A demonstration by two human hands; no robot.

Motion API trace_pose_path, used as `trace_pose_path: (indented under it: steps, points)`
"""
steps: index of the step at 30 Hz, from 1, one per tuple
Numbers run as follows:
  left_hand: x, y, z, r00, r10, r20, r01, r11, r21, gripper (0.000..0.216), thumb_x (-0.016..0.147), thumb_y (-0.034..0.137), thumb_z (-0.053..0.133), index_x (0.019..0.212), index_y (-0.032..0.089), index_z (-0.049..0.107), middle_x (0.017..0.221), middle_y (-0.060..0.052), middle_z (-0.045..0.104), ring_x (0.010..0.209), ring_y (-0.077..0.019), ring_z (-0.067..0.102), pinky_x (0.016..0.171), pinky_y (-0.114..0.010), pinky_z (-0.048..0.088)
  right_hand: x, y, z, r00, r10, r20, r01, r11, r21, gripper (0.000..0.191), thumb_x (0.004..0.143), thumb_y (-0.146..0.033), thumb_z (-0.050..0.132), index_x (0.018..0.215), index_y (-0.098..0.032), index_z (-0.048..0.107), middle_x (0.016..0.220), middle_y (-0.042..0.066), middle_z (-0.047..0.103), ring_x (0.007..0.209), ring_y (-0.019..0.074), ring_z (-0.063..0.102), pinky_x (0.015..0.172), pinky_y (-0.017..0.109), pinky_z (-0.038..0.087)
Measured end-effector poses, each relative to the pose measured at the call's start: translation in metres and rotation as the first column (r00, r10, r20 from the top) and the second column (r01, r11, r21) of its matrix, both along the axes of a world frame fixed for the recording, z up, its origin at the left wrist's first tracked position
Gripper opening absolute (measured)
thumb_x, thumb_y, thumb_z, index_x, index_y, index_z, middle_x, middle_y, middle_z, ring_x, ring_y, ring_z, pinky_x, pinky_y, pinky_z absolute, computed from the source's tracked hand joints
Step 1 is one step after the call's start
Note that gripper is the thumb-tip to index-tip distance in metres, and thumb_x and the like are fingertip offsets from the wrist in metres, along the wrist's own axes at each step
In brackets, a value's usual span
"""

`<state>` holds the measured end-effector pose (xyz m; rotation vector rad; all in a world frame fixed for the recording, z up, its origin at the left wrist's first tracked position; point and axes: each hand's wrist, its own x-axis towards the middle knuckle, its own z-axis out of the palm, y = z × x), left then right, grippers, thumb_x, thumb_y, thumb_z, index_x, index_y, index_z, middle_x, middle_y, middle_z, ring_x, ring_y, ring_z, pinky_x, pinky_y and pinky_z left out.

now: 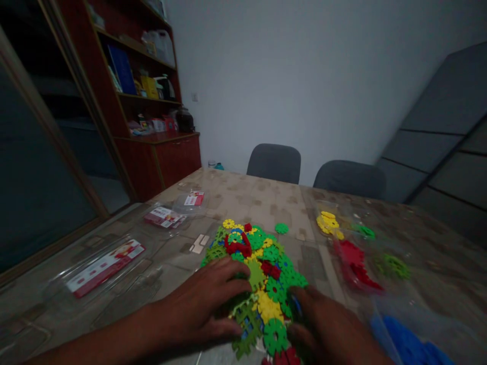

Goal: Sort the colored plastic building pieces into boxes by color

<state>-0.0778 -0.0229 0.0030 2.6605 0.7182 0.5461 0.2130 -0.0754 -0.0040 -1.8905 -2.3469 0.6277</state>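
Note:
A heap of flat plastic snowflake-shaped pieces [262, 258], green, yellow, red and blue, lies on the table [243, 197] in front of me. My left hand [205, 299] rests on the heap's near left side, fingers curved over green pieces. My right hand [323, 329] sits at the heap's near right edge with fingers curled into the pieces; what it grips, if anything, is hidden. One green piece [282, 228] lies alone beyond the heap.
Clear bags to the right hold yellow pieces [327, 223], red pieces [355, 266], green pieces [391, 266] and blue pieces [407, 344]. Clear packages with red labels [104, 266] lie left. Two grey chairs [274, 162] stand at the far edge; a wooden shelf unit [148, 101] stands left.

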Motion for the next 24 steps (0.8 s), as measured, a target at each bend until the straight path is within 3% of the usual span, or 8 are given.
trace_pose_path:
  steps: [3,6,9,12,15,18,22,24]
  points:
    - [0.007,-0.002,-0.005,0.999,-0.03,-0.036,0.032,0.998,0.051,0.043,0.097,0.032,0.066,0.138,0.024,0.054,0.146,-0.012,0.057,0.132,-0.0317,0.054,0.113,-0.051,0.043,-0.018,0.009,-0.006,0.995,-0.042,0.085,0.041,0.999,0.017,0.061,0.086,-0.017,0.066,0.146,-0.022,0.055,0.149,0.019,0.055,0.125,0.0348,0.063,0.101,0.046,0.053]
    - [0.005,0.003,-0.01,1.0,-0.008,-0.013,0.008,0.998,0.054,0.044,0.099,0.016,0.056,0.141,0.025,0.049,0.144,-0.01,0.059,0.132,-0.0284,0.054,0.116,-0.051,0.041,-0.028,0.017,-0.006,0.999,-0.021,0.05,0.019,0.999,0.036,0.064,0.086,-0.013,0.064,0.148,-0.021,0.052,0.148,0.019,0.053,0.126,0.0328,0.062,0.102,0.044,0.052]
    - [-0.001,0.01,-0.015,1.0,0.013,0.022,-0.013,1.0,0.005,0.042,0.1,0.017,0.056,0.141,0.027,0.048,0.135,-0.008,0.064,0.125,-0.0263,0.059,0.11,-0.046,0.047,-0.029,0.019,-0.005,0.992,0.055,-0.111,-0.048,0.997,0.062,0.044,0.09,-0.011,0.057,0.132,-0.022,0.065,0.128,0.013,0.066,0.109,0.0275,0.069,0.093,0.038,0.055]
    - [-0.006,0.014,-0.019,0.996,0.053,0.069,-0.052,0.999,-0.011,0.041,0.101,0.017,0.057,0.139,0.028,0.049,0.134,-0.008,0.064,0.123,-0.0265,0.059,0.108,-0.046,0.048,-0.021,0.02,-0.004,0.948,0.11,-0.299,-0.074,0.989,0.129,0.033,0.095,-0.015,0.052,0.121,-0.025,0.07,0.117,0.01,0.072,0.106,0.0268,0.069,0.092,0.038,0.054]
    - [-0.005,0.015,-0.018,0.998,0.044,0.043,-0.044,0.999,0.019,0.051,0.096,0.019,0.064,0.142,0.028,0.046,0.142,-0.009,0.06,0.131,-0.0296,0.053,0.115,-0.053,0.041,-0.011,0.023,-0.006,0.959,0.044,-0.281,0.011,0.982,0.191,0.033,0.09,-0.016,0.059,0.122,-0.023,0.069,0.122,0.013,0.07,0.111,0.0317,0.066,0.095,0.045,0.053]
    - [-0.001,0.014,-0.013,0.998,0.051,-0.034,-0.051,0.998,0.022,0.052,0.092,0.022,0.071,0.139,0.026,0.05,0.14,-0.01,0.061,0.129,-0.0318,0.054,0.116,-0.056,0.037,-0.01,0.026,-0.01,0.98,-0.034,-0.195,0.066,0.985,0.158,0.036,0.086,-0.017,0.065,0.122,-0.02,0.068,0.124,0.017,0.068,0.112,0.034,0.065,0.096,0.047,0.052]
    - [0.002,0.017,-0.015,0.996,0.087,-0.015,-0.086,0.995,0.04,0.03,0.102,0.024,0.056,0.132,0.026,0.057,0.123,-0.007,0.07,0.114,-0.028,0.064,0.114,-0.055,0.038,-0.016,0.027,-0.01,0.972,0.0,-0.233,0.032,0.991,0.133,0.036,0.086,-0.014,0.064,0.121,-0.019,0.07,0.124,0.015,0.069,0.114,0.0311,0.065,0.098,0.043,0.05]
    - [-0.001,0.02,-0.02,0.992,0.116,0.041,-0.118,0.992,0.049,0.029,0.106,0.024,0.047,0.133,0.028,0.057,0.121,-0.007,0.072,0.111,-0.0262,0.066,0.112,-0.052,0.042,-0.017,0.027,-0.011,0.959,0.018,-0.284,0.021,0.991,0.132,0.036,0.084,-0.013,0.064,0.119,-0.021,0.07,0.124,0.013,0.07,0.115,0.0295,0.064,0.1,0.041,0.048]
